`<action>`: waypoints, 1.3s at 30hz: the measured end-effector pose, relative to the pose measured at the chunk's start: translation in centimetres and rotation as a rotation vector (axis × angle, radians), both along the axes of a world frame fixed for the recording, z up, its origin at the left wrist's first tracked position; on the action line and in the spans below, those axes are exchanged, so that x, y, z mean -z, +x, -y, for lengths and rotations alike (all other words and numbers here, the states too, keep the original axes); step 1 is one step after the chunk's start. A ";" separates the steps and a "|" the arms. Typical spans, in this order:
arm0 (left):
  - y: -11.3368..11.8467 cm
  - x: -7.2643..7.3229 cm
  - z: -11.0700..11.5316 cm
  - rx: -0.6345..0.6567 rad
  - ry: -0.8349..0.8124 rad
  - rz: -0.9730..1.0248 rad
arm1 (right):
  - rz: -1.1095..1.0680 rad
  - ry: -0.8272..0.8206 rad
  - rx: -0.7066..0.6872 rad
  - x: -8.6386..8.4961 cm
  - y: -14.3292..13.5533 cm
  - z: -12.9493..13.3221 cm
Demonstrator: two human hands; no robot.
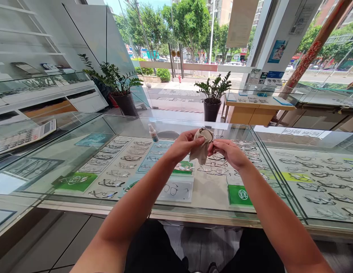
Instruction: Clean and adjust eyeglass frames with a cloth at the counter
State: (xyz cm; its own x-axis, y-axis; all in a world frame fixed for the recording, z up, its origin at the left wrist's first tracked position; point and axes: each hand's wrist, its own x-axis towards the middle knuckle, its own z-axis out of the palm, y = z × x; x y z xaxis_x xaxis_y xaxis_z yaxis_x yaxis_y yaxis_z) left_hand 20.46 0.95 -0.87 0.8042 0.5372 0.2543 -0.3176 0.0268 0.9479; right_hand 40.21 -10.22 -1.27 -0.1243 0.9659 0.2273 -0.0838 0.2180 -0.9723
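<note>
Above the glass counter, my left hand [183, 147] is closed on a beige cloth [199, 154] that hangs down below the fingers. The cloth is folded over a round, dark-rimmed lens of a pair of glasses [207, 132]. My right hand [229, 151] pinches the same glasses from the right side, its fingertips close to the cloth. Fingers and cloth hide much of the frame. Left of my hands, a small white spray bottle [153, 133] with a blue label stands upright on the counter top.
Under the glass top of the counter [165, 210] lie rows of eyeglasses [110, 182] and green cards [241, 195]. A calculator [40, 132] rests at the left. Beyond the counter stand two potted plants [212, 110] and a wooden display table [244, 113] before the window.
</note>
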 end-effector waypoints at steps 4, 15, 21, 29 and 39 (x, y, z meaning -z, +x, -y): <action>0.6 0.1 0.7 -0.065 0.001 0.021 | -0.015 -0.016 0.008 0.2 -0.4 -0.1; 1.8 1.0 2.1 -0.488 0.037 0.034 | 0.109 0.066 0.005 0.8 -1.8 -0.2; 2.0 0.9 1.4 -0.325 -0.094 0.058 | 0.056 0.042 0.066 0.8 -1.3 -0.3; 2.0 1.3 0.9 -0.328 -0.169 0.039 | -0.101 0.096 0.245 0.0 -0.3 0.1; 2.2 2.0 1.1 -0.267 -0.130 -0.041 | -0.228 0.088 0.351 0.3 -0.3 -0.3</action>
State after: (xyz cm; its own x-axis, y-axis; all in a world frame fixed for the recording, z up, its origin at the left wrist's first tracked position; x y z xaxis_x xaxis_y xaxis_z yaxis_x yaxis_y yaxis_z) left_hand 22.66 -0.19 -2.91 0.6383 0.7570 0.1398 -0.2909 0.0690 0.9543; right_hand 39.87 -9.91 -1.54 0.2715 0.9162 0.2946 -0.2000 0.3532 -0.9139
